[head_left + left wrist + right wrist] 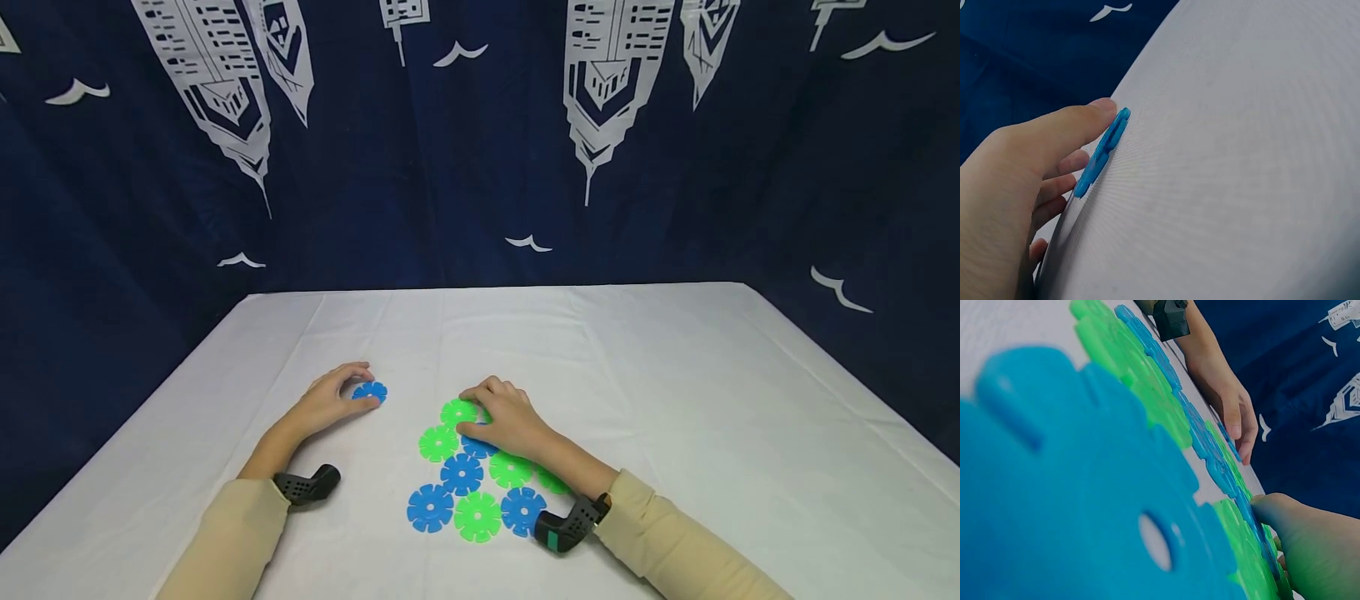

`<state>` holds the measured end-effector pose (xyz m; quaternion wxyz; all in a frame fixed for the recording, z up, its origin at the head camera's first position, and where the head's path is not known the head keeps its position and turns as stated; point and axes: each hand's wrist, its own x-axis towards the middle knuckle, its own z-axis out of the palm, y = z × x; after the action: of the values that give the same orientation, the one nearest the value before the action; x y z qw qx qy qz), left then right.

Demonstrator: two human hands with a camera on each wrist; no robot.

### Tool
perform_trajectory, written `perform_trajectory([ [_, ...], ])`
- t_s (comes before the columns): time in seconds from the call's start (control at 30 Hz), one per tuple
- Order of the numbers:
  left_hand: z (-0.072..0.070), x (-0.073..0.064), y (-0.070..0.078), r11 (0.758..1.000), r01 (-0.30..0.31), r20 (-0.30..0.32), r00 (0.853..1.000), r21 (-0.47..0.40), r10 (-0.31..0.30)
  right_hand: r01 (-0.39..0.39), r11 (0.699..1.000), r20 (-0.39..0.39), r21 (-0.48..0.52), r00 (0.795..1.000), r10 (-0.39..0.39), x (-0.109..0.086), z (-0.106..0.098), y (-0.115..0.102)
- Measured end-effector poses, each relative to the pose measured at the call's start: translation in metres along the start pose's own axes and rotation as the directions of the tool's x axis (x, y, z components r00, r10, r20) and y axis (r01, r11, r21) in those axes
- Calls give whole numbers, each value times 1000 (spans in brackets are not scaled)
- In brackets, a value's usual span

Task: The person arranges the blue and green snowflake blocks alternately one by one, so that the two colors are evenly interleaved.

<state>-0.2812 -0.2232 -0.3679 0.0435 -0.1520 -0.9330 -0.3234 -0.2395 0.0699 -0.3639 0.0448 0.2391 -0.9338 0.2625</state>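
The left hand (330, 398) has its grip nearly closed around a blue, flat, flower-notched plastic disc (371, 389), thumb at the near edge and fingers curved at the far one. The right hand (510, 421) keeps a wide gap between thumb and forefinger; whether it has firm hold of anything, I cannot tell. By that grip lie a notched green plastic disc (455, 412) and, just nearer the person, a blue disc partly under the hand (480, 448).

Further toward the person, more blue and green discs spread close together below the right palm and forearm. A black wrist device (573, 525) sits right beside the nearest right-hand blue disc (517, 518); drawing the arm back low could drag that one askew. The right fingertips, with neighbours so close, might nudge several discs. The left disc could slip, being thin and held by its edges, onto the white cloth-covered table (675, 375).
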Motion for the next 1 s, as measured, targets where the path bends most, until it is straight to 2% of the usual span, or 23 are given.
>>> perform_trajectory([
  [0.13, 0, 0, -2, 1000, 5, -21, 1000, 10, -5, -28, 999, 7, 22, 1000, 28, 2, 1, 0],
  [0.33, -1, 0, -3, 1000, -5, -14, 1000, 17, 5, -88, 995, 29, 54, 996, 87, 5, 1, -2],
  [0.6, -2, 1, -4, 1000, -5, -6, 1000, 27, 5, -104, 986, 11, 127, 995, 104, 7, -1, -3],
  [0.77, -3, 0, -4, 1000, 6, -2, 1000, 11, -6, -104, 967, 8, 231, 994, 105, 7, -2, -4],
  [0.87, -3, 0, -5, 1000, 20, 4, 1000, -5, -20, -114, 949, 4, 294, 993, 119, 7, -2, -5],
  [1.0, -2, 1, -4, 1000, 6, 7, 1000, -21, -6, -134, 914, 9, 384, 990, 142, 7, -4, -4],
])
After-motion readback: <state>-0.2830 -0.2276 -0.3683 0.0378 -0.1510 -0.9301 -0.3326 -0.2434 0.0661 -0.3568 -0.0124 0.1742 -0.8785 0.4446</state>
